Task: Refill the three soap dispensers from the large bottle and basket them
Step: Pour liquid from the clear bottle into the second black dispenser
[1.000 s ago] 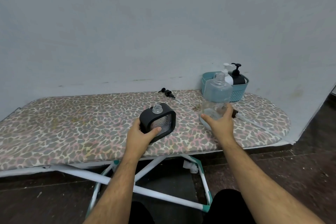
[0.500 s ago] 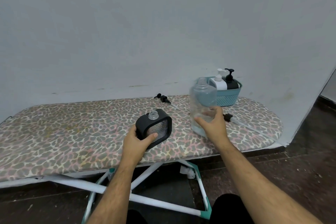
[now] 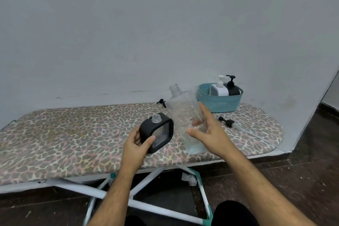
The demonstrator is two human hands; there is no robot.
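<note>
- Up and over goes the large bottle (image 3: 185,115): half a second ago it stood nearly upright on the board, and now it is lifted and leaning, open neck swung up and to the left.
- Right hand (image 3: 209,132) carries it around the lower half, thumb across the near side and fingers wrapped round the far side, seen through the clear plastic.
- Left hand (image 3: 135,143) grips the square black dispenser (image 3: 156,132) by its near corner, thumb on the front face, steadying it on the ironing board (image 3: 64,134).
- Here is the relation that counts: the bottle's long axis runs from its base, low and near the person, up to its mouth, high and far, tipped leftward.
- That mouth sits above and to the right of the dispenser's open neck, close but not yet over it.
- My read: more leftward tilt and a short carry should line mouth over neck, and the right hand does that job.
- Only a little liquid shows, pooled at the bottle's base, so a steep tip looks likely.
- Two dispensers, a white dispenser (image 3: 219,90) and another black dispenser (image 3: 233,89), already stand in the teal basket (image 3: 220,104).
- Loose pump tops (image 3: 226,121) lie on the board.
</note>
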